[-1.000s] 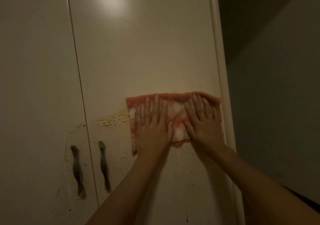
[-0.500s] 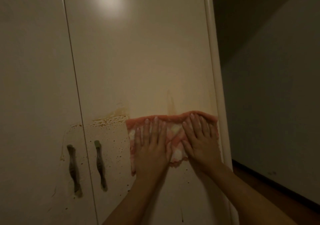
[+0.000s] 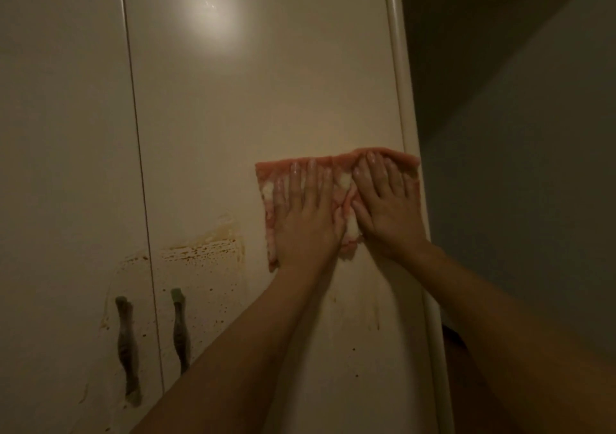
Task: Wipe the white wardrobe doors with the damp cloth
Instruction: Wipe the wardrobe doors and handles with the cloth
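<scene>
A pink and white cloth (image 3: pixel 276 173) lies flat against the right wardrobe door (image 3: pixel 266 83), near its right edge. My left hand (image 3: pixel 305 213) presses on the cloth's left half with straight fingers. My right hand (image 3: pixel 386 203) presses on its right half, fingers spread, fingertips near the cloth's top edge. A brownish stain with speckles (image 3: pixel 203 250) marks the door to the left of and below the cloth. The left wardrobe door (image 3: pixel 60 133) is beside it.
Two dark vertical handles (image 3: pixel 126 343) (image 3: pixel 180 327) sit low on either side of the door gap. A rounded white post (image 3: pixel 396 66) edges the wardrobe on the right. Beyond it is a dim wall (image 3: pixel 533 166). A light glare (image 3: pixel 210 10) shows high on the door.
Both hands slid the cloth down the door, then back up and slightly right. The cloth now sits higher above the stain.
</scene>
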